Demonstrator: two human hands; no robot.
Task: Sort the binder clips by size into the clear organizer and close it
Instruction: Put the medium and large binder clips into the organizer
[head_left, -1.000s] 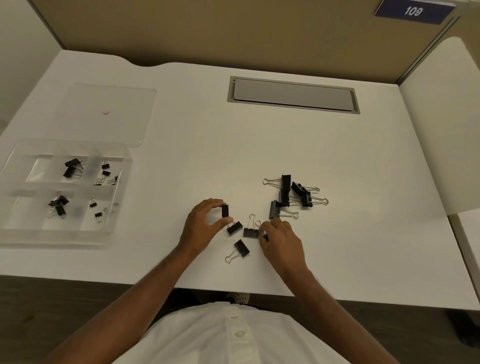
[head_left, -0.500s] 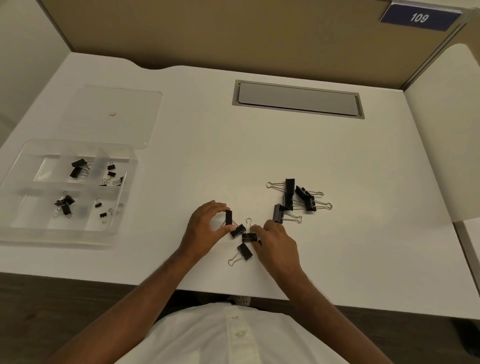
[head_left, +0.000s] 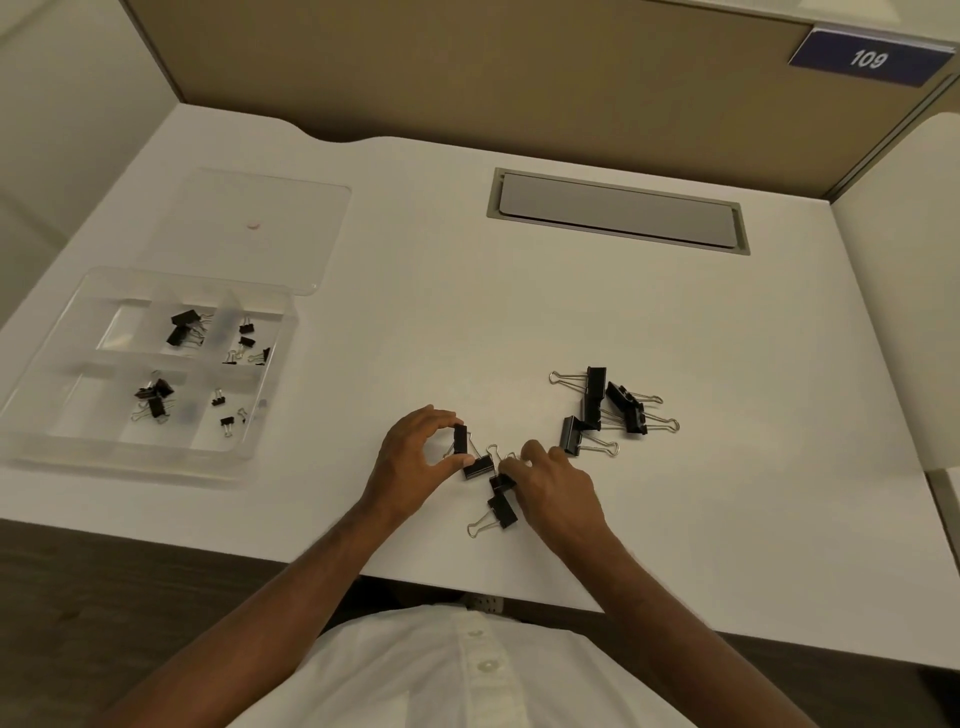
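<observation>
My left hand (head_left: 415, 457) pinches a medium black binder clip (head_left: 460, 439) between thumb and fingers, just above the white desk. Another medium clip (head_left: 478, 466) lies right beside it. My right hand (head_left: 556, 488) holds a medium clip (head_left: 502, 483) at its fingertips, and one more clip (head_left: 501, 512) lies just below. A pile of large clips (head_left: 602, 408) sits to the right. The clear organizer (head_left: 47, 358) stands open at the left, with clips sorted in four of its compartments. Its clear lid (head_left: 249, 228) lies flat behind it.
A grey cable hatch (head_left: 618, 210) is set into the desk at the back. A tan partition wall (head_left: 467, 67) with a blue sign 109 (head_left: 867, 58) closes the far side. The desk's front edge (head_left: 208, 540) runs just below my hands.
My right hand slid left from beside the clips onto the middle clip and pulled it toward the lower one. My left hand kept its pinch on the upright clip.
</observation>
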